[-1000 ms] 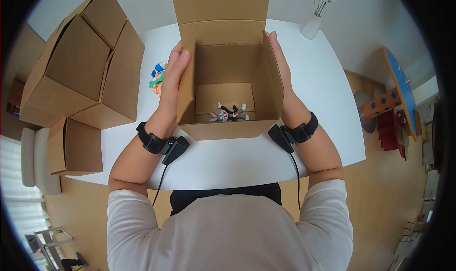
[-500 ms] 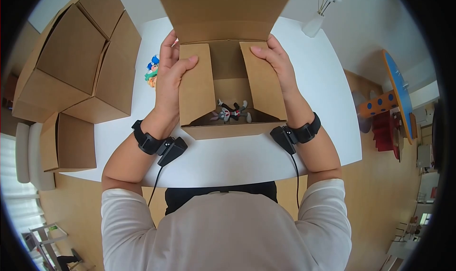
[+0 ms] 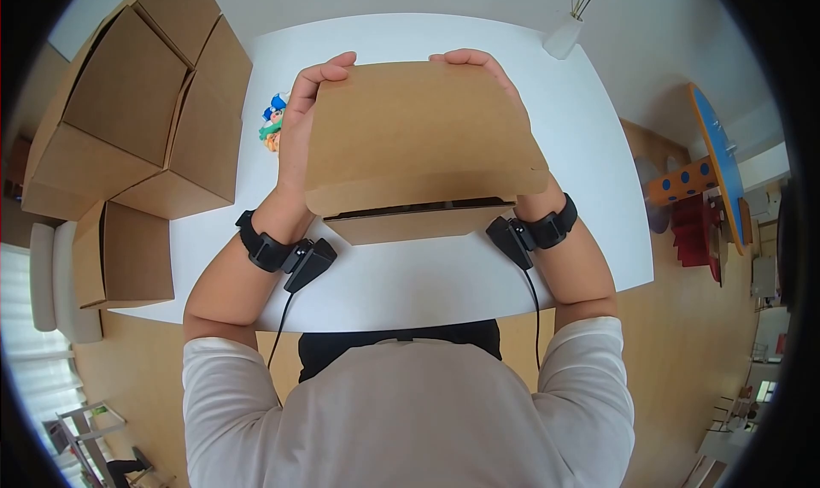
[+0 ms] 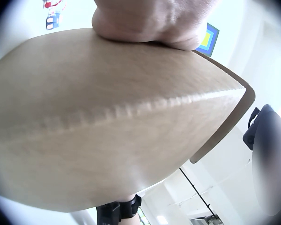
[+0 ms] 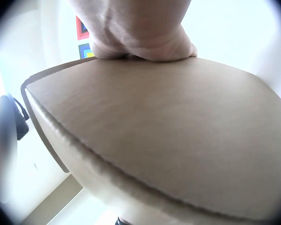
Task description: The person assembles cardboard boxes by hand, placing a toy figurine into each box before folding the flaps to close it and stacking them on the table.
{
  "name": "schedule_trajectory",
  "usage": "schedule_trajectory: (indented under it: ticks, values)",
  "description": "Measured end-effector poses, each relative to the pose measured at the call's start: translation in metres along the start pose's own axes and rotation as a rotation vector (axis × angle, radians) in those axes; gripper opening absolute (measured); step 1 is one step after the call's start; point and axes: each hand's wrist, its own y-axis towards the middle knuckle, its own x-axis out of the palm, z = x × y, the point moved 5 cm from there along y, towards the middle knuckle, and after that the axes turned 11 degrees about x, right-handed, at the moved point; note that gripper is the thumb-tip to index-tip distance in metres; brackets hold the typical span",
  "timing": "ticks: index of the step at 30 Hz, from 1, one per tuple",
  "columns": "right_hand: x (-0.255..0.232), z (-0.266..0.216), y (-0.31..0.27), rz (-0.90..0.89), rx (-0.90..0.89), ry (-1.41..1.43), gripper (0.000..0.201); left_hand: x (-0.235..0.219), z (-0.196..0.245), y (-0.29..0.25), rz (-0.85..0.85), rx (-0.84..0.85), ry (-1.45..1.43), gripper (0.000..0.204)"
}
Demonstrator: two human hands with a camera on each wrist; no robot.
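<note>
A brown cardboard box (image 3: 410, 229) stands on the white table in front of the person, its lid (image 3: 418, 133) folded over the top. A dark slit runs along the lid's near edge, where the lid sits above the front wall. The left hand (image 3: 301, 116) holds the box at its left side, fingers bent round the far left corner. On the opposite side the right hand (image 3: 506, 82) does the same at the far right corner. Both wrist views show the palms against the cardboard walls. The toy figure inside is hidden by the lid.
Several closed cardboard boxes (image 3: 128, 95) are stacked at the left, with a smaller box (image 3: 137, 253) nearer. Small colourful figures (image 3: 273, 122) lie on the table (image 3: 589, 206) beside the left hand. A white vase (image 3: 562, 39) with dried stems stands at the back right.
The two side flaps folded inward over the opening, then the upright lid swung down toward the person and covered the toy figure. Both hands moved to the box's far corners.
</note>
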Motion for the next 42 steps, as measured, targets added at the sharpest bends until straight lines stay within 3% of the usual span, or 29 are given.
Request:
schedule_trajectory:
  ticks: [3, 9, 12, 14, 18, 20, 26, 32, 36, 42]
  values:
    - [0.004, -0.003, -0.006, -0.027, -0.08, -0.022, 0.026, -0.001, -0.001, 0.0, -0.004, 0.003, -0.029, 0.012]
    - [-0.002, 0.001, -0.001, -0.121, -0.047, 0.246, 0.038, -0.002, 0.002, -0.004, 0.025, 0.012, 0.045, 0.025]
    - [-0.006, 0.001, 0.003, -0.158, -0.068, 0.179, 0.038, -0.005, 0.001, -0.002, 0.037, 0.001, -0.027, 0.029]
    - [-0.006, 0.003, 0.003, -0.079, -0.042, 0.137, 0.033, -0.006, -0.001, -0.001, 0.009, 0.006, -0.11, 0.029]
    - [-0.005, 0.002, 0.001, 0.017, -0.013, 0.036, 0.026, -0.003, 0.002, -0.001, 0.015, -0.008, -0.019, 0.02]
    - [-0.006, 0.001, 0.001, 0.009, -0.005, 0.039, 0.026, 0.003, 0.004, -0.003, 0.029, -0.006, 0.114, 0.016]
    - [-0.009, -0.003, 0.004, -0.009, -0.022, -0.079, 0.028, 0.002, 0.005, -0.001, -0.052, 0.014, 0.157, 0.02]
    - [-0.017, -0.019, 0.009, -0.05, -0.122, -0.599, 0.036, 0.009, 0.036, 0.017, -0.692, 0.32, 1.0, 0.043]
    - [-0.008, -0.038, -0.001, -0.078, -0.312, -1.093, 0.04, 0.014, 0.049, 0.011, -0.864, 0.285, 1.194, 0.049]
    - [0.011, -0.053, -0.027, -0.218, -0.33, -1.344, 0.058, 0.031, 0.062, -0.006, -0.97, 0.269, 1.318, 0.056]
